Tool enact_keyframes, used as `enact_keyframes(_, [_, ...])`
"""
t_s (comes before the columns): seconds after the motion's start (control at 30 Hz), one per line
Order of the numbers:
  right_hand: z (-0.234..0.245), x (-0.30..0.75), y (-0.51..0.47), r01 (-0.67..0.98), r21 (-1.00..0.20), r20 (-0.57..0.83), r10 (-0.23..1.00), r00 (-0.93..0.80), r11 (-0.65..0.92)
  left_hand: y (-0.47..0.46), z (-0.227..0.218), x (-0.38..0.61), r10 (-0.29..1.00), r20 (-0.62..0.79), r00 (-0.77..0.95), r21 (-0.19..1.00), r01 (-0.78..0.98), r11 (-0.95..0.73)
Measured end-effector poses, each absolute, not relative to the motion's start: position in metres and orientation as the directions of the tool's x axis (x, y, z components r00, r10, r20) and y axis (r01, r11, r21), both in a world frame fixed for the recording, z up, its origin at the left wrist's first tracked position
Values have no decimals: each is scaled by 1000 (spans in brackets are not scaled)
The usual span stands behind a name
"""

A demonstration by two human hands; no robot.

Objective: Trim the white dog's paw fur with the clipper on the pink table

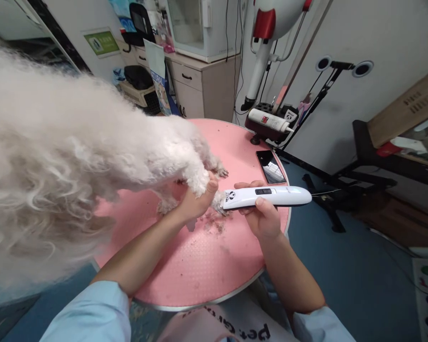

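A fluffy white dog [64,142] stands on a round pink grooming table [199,266], filling the left of the view. My left hand [196,202] is closed around one of its paws [203,183], lifting it off the table. My right hand [262,216] grips a white electric clipper [267,196], held level with its blade end against the fur of the held paw. Clipped fur [214,223] lies on the table just below the paw. The dog's other front paw [219,170] rests on the table behind.
A smartphone [271,167] lies near the table's right edge. Behind the table stand a dryer on a stand [264,57], a black tool holder with a white device [271,121], and a cabinet [199,80]. A black frame stand [328,190] sits on the blue floor at right.
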State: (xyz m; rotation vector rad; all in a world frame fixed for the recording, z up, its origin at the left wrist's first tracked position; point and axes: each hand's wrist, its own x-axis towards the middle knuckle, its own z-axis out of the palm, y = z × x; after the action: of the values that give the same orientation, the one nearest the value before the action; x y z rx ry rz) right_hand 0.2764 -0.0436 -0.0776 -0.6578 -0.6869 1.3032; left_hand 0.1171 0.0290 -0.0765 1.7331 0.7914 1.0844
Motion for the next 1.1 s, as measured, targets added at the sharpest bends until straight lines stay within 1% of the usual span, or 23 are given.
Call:
enact_keyframes(0.1, [-77,275,-43,-630,-768,67,992,106,119,28,-76,117,845,326,425,934,-9,-356])
enact_keyframes(0.2, [-79,276,-42,-674,-733,26,993,112,95,28,-77,117,847,331,417,936,-31,-350])
enact_keyframes(0.27, [-80,278,-41,-696,-715,-18,992,125,75,28,-77,117,845,329,422,937,-37,-346])
enact_keyframes(0.37, [-79,280,-41,-702,-712,-60,994,91,21,27,-76,117,854,302,425,944,-10,-329])
enact_keyframes(0.47, [-76,278,-41,-694,-720,-49,998,47,-2,26,-74,118,871,270,410,951,29,-308])
enact_keyframes(0.57, [-74,276,-41,-700,-714,-49,998,33,-12,26,-74,118,876,248,414,958,31,-286])
enact_keyframes(0.73, [-77,281,-39,-720,-694,-70,996,62,-3,26,-74,119,866,274,417,949,27,-314])
enact_keyframes(0.9, [-78,281,-40,-729,-683,-80,996,26,-36,25,-75,121,857,271,438,951,13,-308])
enact_keyframes(1.1, [-76,277,-42,-695,-719,-41,998,52,7,24,-68,120,879,272,392,945,63,-320])
